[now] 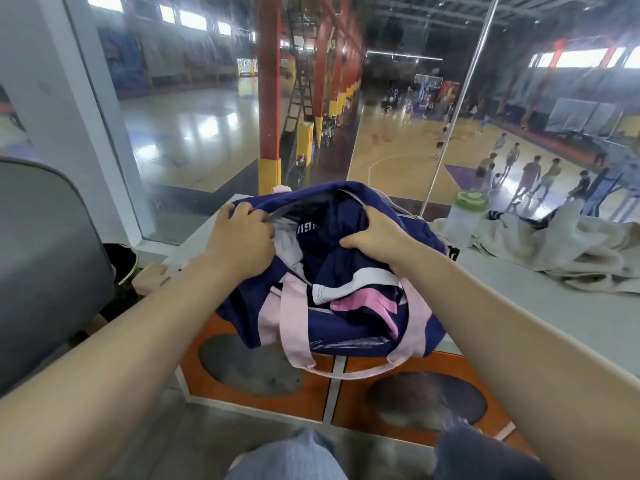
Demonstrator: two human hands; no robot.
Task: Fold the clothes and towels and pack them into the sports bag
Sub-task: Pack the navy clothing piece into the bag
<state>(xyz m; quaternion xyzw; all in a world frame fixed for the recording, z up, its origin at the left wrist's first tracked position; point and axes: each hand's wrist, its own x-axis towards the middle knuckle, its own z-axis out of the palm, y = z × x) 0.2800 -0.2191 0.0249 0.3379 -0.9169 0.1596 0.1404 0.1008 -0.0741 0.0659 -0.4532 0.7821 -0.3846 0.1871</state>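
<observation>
**Bare arms, denim below**

Both forearms are uncovered to the frame's edge, with no sleeves, watch or rings showing. The left hand (239, 242) and right hand (375, 239) wear no gloves. Low in view, the left knee (294, 455) has light blue denim; the right knee (485, 452) looks darker blue.

1. The navy sports bag (346, 327) with pale pink straps sat open on the ledge.
2. A navy, white and pink garment (349, 278) lay bunched in its mouth.
3. A crumpled beige towel (561, 247) lay to its right.
</observation>
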